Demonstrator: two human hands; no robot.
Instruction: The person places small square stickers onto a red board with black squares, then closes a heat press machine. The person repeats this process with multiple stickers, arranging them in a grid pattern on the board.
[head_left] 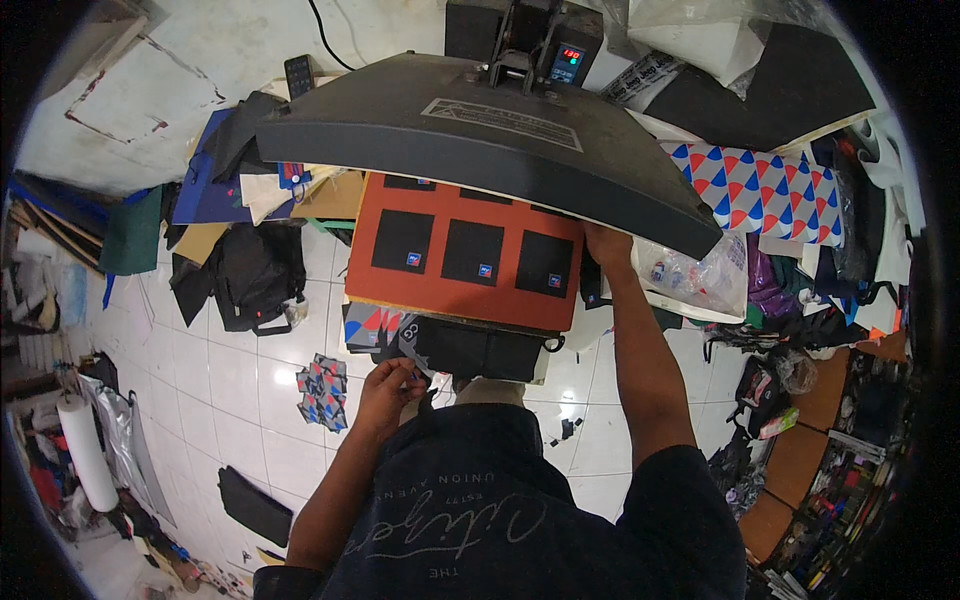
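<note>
A heat press with a large dark upper plate (470,130) stands in front of me, its plate raised. Under it lies an orange-red pad (450,300) bearing rows of black fabric squares (472,250), each with a small blue-and-red logo at a lower corner. My right hand (607,246) is at the pad's right edge, beneath the plate's rim; its fingers are mostly hidden. Below the pad's near left corner, my left hand (390,393) has its fingers drawn together beside grey, red and blue patterned pieces (372,328). What it pinches, if anything, is too small to make out.
A stack of patterned pieces (322,392) lies on the white tiled floor, near a black backpack (255,275). To the right are a tray holding a clear plastic bag (690,275) and a patterned roll (765,190). A lit control box (568,62) tops the press.
</note>
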